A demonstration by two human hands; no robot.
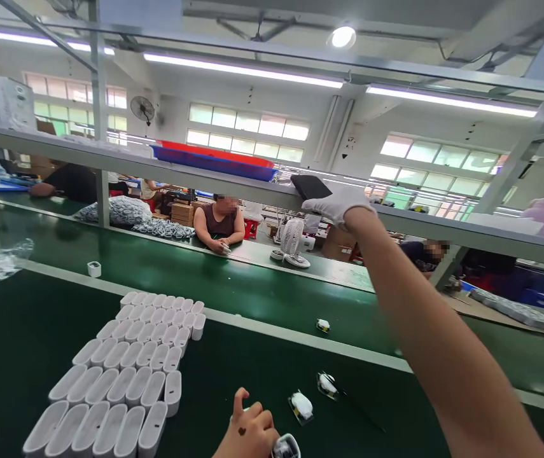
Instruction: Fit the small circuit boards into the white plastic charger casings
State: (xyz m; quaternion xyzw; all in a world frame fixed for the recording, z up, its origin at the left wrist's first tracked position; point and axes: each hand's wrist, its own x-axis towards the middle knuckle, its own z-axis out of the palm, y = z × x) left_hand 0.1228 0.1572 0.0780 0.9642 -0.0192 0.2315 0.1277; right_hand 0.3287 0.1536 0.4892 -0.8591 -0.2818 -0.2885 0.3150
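My right hand (336, 205), in a white glove, reaches up to the shelf rail and grips a flat black rectangular object (310, 187) that looks like a phone. Low in the picture, my bare left hand (251, 427) is curled around a white oval casing (287, 447) with parts inside; the picture's lower edge cuts it off. Right of that hand lie two small assemblies with white tops (301, 405), one of them beside a thin dark tool (360, 410). To the left stand rows of white oval casings (128, 385), hollow side up.
A green conveyor belt (252, 289) crosses behind the bench, carrying a small white part (94, 269) and another assembly (323, 326). Above it runs a shelf (233, 184) with red and blue trays (214, 162). Opposite, a person (219, 226) sits near a white fan (292, 242).
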